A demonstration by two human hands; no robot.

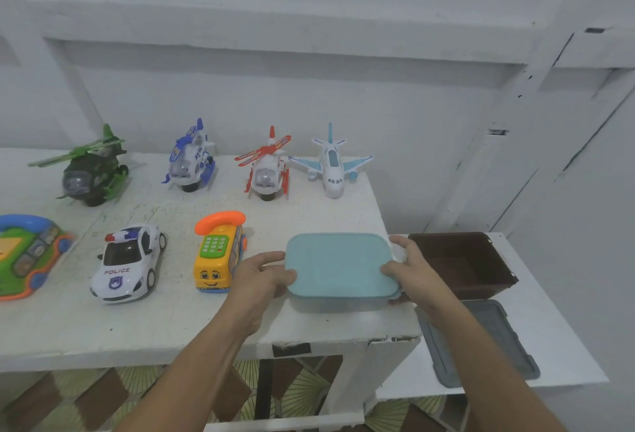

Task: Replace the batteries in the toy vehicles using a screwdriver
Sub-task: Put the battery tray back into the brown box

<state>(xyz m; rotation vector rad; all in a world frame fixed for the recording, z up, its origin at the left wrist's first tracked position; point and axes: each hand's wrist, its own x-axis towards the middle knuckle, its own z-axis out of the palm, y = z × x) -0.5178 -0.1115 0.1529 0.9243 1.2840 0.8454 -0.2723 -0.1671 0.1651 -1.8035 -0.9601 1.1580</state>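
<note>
- Far left, cut by the frame edge: green-and-orange toy on the white table.
- Back row, all upright and well apart: green helicopter, blue helicopter, red helicopter, airplane.
- Front row: police car, then yellow bus phone. No battery hatch is visible on any toy.
- Left hand is just beside the bus phone. It grasps the left end of the teal-lidded box, thumb on the lid corner.
- The box sits at the table's right front corner, lid on. Its contents can't be made out through the base.
- Right hand grasps the box's right end, thumb on the lid, fingers wrapped round the side.
- Right of that, on the lower side table: open brown bin, with grey lid lying flat in front of it.
- Screwdriver and batteries are not in view. My guess is they're in the box, so opening it is probably the step in hand.
- Risk: the lid lets go suddenly, the box jerks, and small parts spill off the corner onto the side table or floor.
- Risk: the left wrist swings out on release and knocks the bus phone.
- Risk: the box slides off the edge if it's pulled toward the body instead of lifted.
</note>
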